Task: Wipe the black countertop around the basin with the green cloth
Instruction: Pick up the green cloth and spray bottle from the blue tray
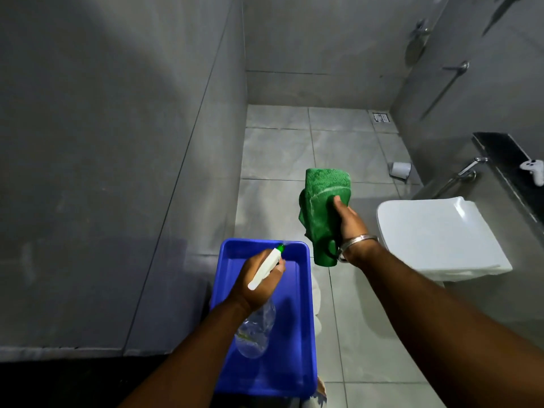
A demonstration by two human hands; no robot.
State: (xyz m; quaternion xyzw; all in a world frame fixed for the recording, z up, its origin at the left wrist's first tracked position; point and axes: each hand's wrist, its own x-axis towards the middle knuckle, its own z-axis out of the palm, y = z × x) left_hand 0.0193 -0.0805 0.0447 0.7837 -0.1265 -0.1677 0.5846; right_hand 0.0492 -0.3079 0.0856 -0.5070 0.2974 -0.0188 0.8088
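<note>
We stretch both our arms forward and down, bare to the elbow. Our left hand is low and close to us, its back turned up, the fingers curled tight in a closed grip. Our right hand is higher and further out, thumb pointing away from us, fingers wrapped closed, with a metal bangle on the wrist just behind it.

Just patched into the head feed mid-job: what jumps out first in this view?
The green cloth, bunched in the right hand, is held up mid-frame over the grey floor tiles. Below it, the left hand grips a clear spray bottle above a bright blue tub. A white toilet lid sits closed at right.
</note>
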